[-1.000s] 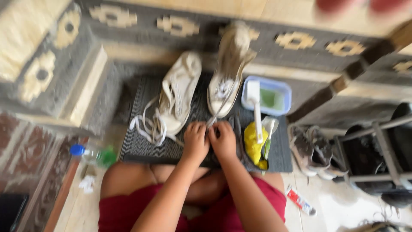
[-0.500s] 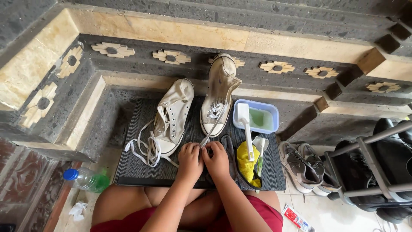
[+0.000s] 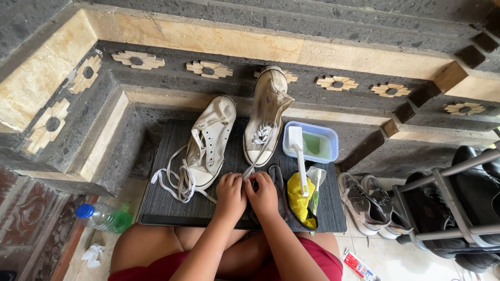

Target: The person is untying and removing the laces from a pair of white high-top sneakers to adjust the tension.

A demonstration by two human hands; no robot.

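Note:
Two white canvas high-top shoes lie on a dark ribbed mat (image 3: pixel 166 203). The left shoe (image 3: pixel 208 140) rests on its side with loose laces spilling toward me. Leaning against the stone step, the right shoe (image 3: pixel 266 119) has a white lace (image 3: pixel 255 158) running down to my hands. My left hand (image 3: pixel 230 195) and my right hand (image 3: pixel 264 193) sit together at the mat's near edge, both pinching the end of that lace. My knees and red shorts are just below.
A white brush (image 3: pixel 298 156) lies across a blue-rimmed tub of green liquid (image 3: pixel 317 145). A yellow cloth (image 3: pixel 299 200) and dark cloth lie right of my hands. Grey sneakers (image 3: pixel 364 205) and a metal shoe rack (image 3: pixel 453 208) stand right; a plastic bottle (image 3: pixel 101 217) lies left.
The view has steadied and pulled back from the earlier blur. My hands have stayed together on the lace, shifting slightly toward me.

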